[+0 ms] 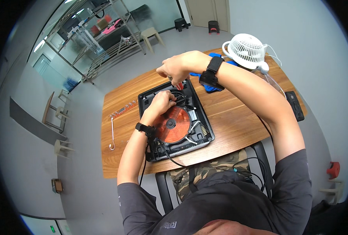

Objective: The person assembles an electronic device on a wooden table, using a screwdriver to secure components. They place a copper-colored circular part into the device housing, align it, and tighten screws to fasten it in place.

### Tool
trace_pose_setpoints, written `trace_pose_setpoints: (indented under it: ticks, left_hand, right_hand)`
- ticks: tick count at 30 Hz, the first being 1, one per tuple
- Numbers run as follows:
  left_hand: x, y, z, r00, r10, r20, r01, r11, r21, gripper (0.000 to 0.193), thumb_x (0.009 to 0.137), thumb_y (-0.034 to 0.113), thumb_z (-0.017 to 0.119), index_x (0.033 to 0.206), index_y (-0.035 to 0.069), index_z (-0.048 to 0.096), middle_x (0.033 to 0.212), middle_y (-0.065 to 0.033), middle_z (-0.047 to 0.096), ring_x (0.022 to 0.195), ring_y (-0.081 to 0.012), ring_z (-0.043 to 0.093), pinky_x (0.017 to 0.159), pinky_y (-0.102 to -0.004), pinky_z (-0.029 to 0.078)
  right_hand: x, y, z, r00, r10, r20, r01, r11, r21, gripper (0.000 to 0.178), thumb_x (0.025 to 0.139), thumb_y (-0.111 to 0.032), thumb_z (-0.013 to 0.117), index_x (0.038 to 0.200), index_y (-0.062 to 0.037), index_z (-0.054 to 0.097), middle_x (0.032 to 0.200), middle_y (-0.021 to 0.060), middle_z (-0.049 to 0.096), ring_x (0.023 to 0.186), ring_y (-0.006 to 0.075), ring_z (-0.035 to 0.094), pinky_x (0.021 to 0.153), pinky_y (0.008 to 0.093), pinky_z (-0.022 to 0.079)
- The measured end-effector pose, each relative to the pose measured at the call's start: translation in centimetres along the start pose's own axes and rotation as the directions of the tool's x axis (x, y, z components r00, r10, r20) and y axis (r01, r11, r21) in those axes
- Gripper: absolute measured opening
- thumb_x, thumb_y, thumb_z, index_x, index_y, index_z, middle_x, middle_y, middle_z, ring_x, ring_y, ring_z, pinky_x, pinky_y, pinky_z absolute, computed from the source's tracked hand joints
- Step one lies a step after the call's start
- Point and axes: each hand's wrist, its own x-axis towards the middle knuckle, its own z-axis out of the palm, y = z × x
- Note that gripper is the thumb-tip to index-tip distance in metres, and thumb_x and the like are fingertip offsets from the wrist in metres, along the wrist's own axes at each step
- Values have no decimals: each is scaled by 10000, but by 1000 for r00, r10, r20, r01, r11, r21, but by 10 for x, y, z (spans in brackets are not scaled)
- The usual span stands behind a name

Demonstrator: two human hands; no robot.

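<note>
An opened induction cooker [205, 135] lies on the table in front of me, its black housing tilted slightly. Inside, a round copper coil [174, 124] fills the near half, with white wires [196, 127] beside it. At the coil's far edge, my left hand [162, 102] has its fingers curled down near a dark round part [178, 94]; whatever they pinch is hidden. Over the cooker's far end, my right hand [176, 69] is closed around a tool with a red part [179, 86] showing below the fist. Its exact kind cannot be made out.
Left of the cooker are a strip of small parts [123, 109] and a white cable [112, 133]. A white fan [246, 51] stands at the far right, near blue items [211, 87] and a black power strip [294, 105]. Metal shelving [99, 43] rises behind the table.
</note>
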Motion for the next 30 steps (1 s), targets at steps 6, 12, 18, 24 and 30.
trace_pose_setpoints:
  ticks: [6,12,18,24,30]
  left_hand:
    - [-2,-5,3,1000,-2,7,2,1000,3,202,794,127,824,963,23,789,1016,-162,747,1017,-373,697,904,-452,549]
    - [2,0,2,1000,2,6,-1,1000,-11,197,802,120,818,968,17,786,1016,-168,745,1023,-375,696,908,-450,546]
    - [0,-3,4,1000,7,3,-7,1000,3,193,803,116,819,966,17,788,1021,-166,746,1020,-376,698,910,-453,546]
    - [-1,-1,4,1000,2,-9,-2,1000,-3,190,803,112,818,963,16,787,1028,-164,749,1026,-377,700,912,-455,548]
    - [-2,1,4,1000,-7,-8,7,1000,-7,190,803,113,819,967,23,789,1040,-163,747,1045,-372,695,931,-449,544]
  right_hand:
    - [-1,-5,1,998,53,-16,-53,997,-51,174,938,-154,671,989,12,685,853,147,747,675,256,742,605,376,595]
    - [13,18,25,950,-64,-305,-36,950,-311,302,970,-277,645,996,-3,770,935,185,772,871,335,763,729,430,618]
    - [6,16,20,977,-7,-212,-42,973,-227,350,980,-213,608,1254,4,618,936,199,754,867,372,748,754,461,610]
    - [1,6,7,991,77,-112,-88,992,-93,301,955,-187,655,1188,3,662,978,198,757,900,367,747,808,460,602]
    - [11,9,19,972,63,-225,-113,969,-220,361,975,-360,629,945,-45,801,963,171,777,927,336,756,816,439,598]
